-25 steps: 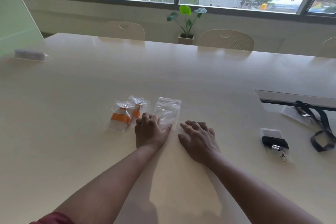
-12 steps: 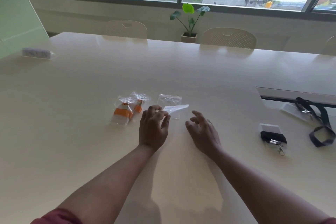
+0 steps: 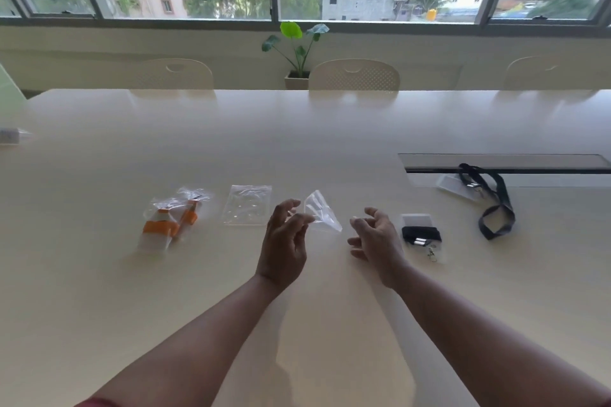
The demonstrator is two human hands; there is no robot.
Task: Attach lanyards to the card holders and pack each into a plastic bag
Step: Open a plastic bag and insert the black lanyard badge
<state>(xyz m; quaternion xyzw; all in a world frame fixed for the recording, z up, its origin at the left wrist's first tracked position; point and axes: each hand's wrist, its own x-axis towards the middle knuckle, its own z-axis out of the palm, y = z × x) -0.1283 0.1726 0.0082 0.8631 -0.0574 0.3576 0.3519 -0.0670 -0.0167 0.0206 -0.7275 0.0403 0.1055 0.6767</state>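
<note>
My left hand pinches one clear plastic bag by its edge and holds it tilted just above the table. My right hand hovers to the right of that bag, fingers apart and holding nothing. More empty clear bags lie flat to the left of my left hand. Further left lie two packed bags with orange lanyards. Right of my right hand lies a card holder with a rolled black lanyard. At the far right, another card holder lies under a loose black lanyard.
The pale table has a recessed cable slot at the right. Three chairs and a potted plant stand behind the far edge. A small white item lies at the far left.
My left hand has lifted one clear bag off the stack and carried it to the right. My right hand has risen off the table and moved right.
</note>
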